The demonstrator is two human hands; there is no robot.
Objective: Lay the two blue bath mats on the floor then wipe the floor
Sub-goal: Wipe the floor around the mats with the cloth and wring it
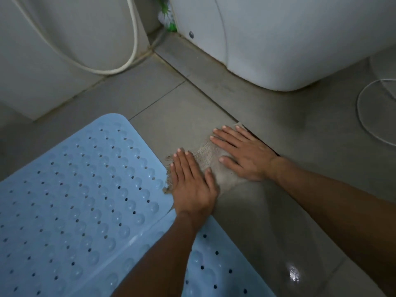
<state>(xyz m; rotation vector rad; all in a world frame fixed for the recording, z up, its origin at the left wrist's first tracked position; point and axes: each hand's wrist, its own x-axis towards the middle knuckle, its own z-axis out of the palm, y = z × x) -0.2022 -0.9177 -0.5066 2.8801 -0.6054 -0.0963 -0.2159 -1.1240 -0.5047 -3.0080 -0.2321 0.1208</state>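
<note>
A blue bath mat with holes and bumps lies flat on the grey tiled floor at the left. A second blue mat lies beside it at the bottom, partly under my left forearm. A frayed beige cloth is spread on the tiles just right of the first mat. My left hand presses flat on the cloth's near left part, fingers straight. My right hand presses flat on its far right part, fingers spread.
A white toilet base stands at the upper right. A white wall panel with a looping white hose is at the upper left. A thin white cord curls on the floor at right. A green-and-white brush sits in the corner.
</note>
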